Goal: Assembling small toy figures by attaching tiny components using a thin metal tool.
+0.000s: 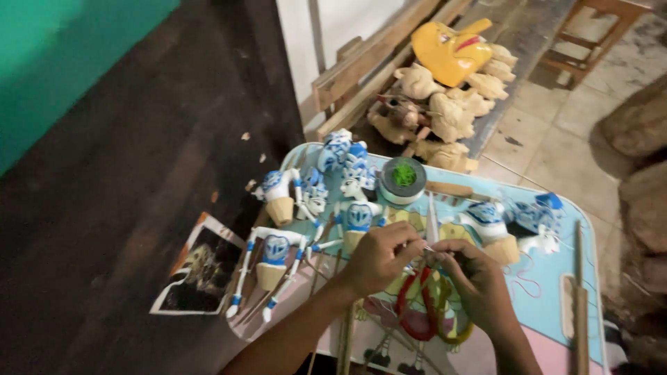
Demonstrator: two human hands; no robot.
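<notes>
Our left hand (379, 257) and right hand (472, 274) pinch what seems a thin pale stick (432, 222), each grip narrow; glossy blue-white puppets (278, 250) lie at nine o'clock on the tabletop (556, 305).

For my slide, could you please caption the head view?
Two hands, left hand and right hand, work a thin stick over blue-and-white puppets on a table.

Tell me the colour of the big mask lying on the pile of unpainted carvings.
Yellow, with red lips: the mask, clearest in the head view.
</notes>
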